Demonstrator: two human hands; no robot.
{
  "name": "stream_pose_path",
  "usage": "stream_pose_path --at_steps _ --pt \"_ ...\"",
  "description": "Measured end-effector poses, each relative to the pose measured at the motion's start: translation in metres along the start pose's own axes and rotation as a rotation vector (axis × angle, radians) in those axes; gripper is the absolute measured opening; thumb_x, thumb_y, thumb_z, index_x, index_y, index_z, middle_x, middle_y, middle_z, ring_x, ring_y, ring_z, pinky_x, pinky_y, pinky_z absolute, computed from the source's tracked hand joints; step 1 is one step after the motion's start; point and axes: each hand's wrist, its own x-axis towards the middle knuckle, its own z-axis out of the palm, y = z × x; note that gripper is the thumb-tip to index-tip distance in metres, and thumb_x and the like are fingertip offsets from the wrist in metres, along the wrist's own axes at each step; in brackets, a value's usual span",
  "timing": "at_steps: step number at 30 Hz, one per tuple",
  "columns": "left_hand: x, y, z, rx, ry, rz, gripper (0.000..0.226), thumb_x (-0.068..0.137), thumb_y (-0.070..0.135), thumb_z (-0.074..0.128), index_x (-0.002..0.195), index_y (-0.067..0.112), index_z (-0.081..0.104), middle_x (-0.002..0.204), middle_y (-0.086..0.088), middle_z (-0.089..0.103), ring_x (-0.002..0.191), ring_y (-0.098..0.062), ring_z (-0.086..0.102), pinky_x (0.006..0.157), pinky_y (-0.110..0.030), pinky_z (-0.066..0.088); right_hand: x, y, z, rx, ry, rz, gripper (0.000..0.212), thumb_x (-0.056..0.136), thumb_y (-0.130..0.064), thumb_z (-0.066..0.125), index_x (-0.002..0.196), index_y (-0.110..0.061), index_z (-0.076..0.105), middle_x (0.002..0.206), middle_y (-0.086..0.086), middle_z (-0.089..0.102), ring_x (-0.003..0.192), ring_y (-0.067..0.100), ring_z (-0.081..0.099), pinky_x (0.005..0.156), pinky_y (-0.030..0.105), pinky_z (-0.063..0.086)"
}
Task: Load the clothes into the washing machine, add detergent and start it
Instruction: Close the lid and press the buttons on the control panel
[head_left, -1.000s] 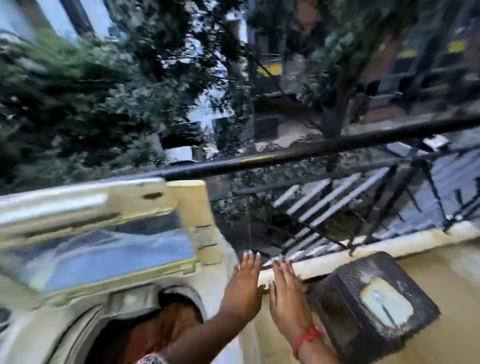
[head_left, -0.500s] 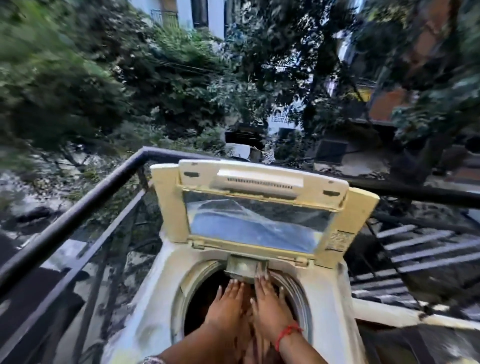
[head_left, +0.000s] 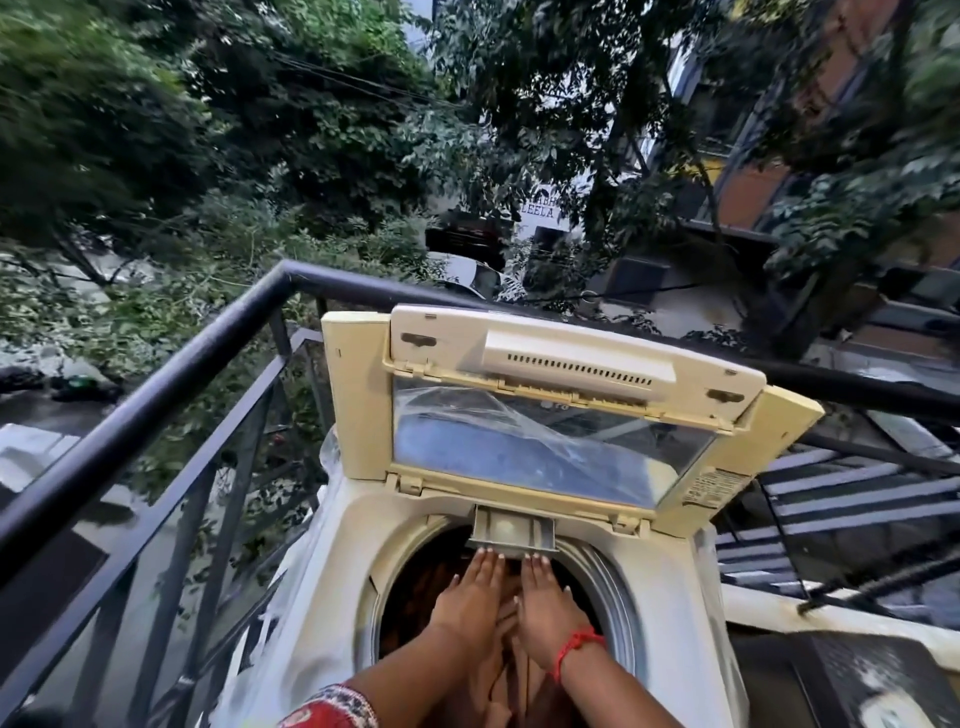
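A cream top-loading washing machine (head_left: 358, 530) stands on a balcony with its lid (head_left: 571, 364) raised upright. Brown clothes (head_left: 415, 587) lie inside the drum, whose ribbed rim (head_left: 605, 577) shows on the right. My left hand (head_left: 467, 597) and my right hand (head_left: 545, 603) reach side by side over the drum opening, palms down and fingers stretched flat. Their fingertips touch the lower edge of a small grey drawer (head_left: 514, 530) at the back of the opening. Neither hand holds anything. A red thread circles my right wrist.
A black metal railing (head_left: 156, 400) runs close along the machine's left side and behind it. Clear plastic sheeting (head_left: 270, 623) hangs on the machine's left flank. A dark box-like object (head_left: 857, 686) sits on the low wall at lower right. Trees and buildings lie beyond.
The view has swung left onto the machine. Both hands moved from the ledge right of the machine to over the drum, then forward until the fingertips reached the grey drawer.
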Motion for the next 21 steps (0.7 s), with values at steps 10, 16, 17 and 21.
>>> stream_pose_path --at_steps 10,16,17,21 --pt "0.029 -0.013 -0.001 0.024 0.022 -0.022 0.068 0.099 0.025 0.034 0.153 0.012 -0.004 0.162 -0.004 -0.008 0.147 -0.015 -0.015 0.120 -0.037 0.020 0.027 0.000 0.001 -0.002 -0.031 -0.010 0.059 0.101 -0.022 0.023 0.150 -0.003 -0.005 0.161 0.008 -0.010 0.148 0.022 -0.010 0.118 0.044 0.014" --pt "0.042 -0.008 -0.008 0.027 0.014 -0.047 0.087 0.092 0.028 0.052 0.152 0.011 -0.009 0.162 -0.003 -0.012 0.146 -0.016 -0.021 0.119 -0.040 0.021 0.045 0.018 -0.005 0.016 -0.009 -0.004 0.067 0.097 -0.024 0.030 0.152 -0.011 -0.007 0.160 0.002 -0.015 0.146 0.019 -0.016 0.119 0.048 0.012" --pt "0.042 -0.005 -0.011 0.029 -0.008 -0.048 0.087 0.092 0.028 0.052 0.152 0.010 -0.008 0.162 -0.005 -0.011 0.146 -0.018 -0.020 0.119 -0.040 0.022 0.046 0.019 -0.006 0.019 -0.024 -0.010 0.070 0.096 -0.024 0.032 0.152 -0.011 -0.008 0.160 0.002 -0.016 0.146 0.019 -0.016 0.119 0.049 0.012" --pt "0.041 0.000 -0.018 0.040 -0.036 -0.045 0.089 0.091 0.033 0.052 0.152 0.008 -0.008 0.162 -0.007 -0.010 0.147 -0.019 -0.020 0.118 -0.039 0.026 0.044 0.017 -0.010 0.052 -0.060 -0.034 0.076 0.093 -0.023 0.038 0.151 -0.008 -0.009 0.160 0.008 -0.015 0.147 0.022 -0.015 0.119 0.048 0.015"
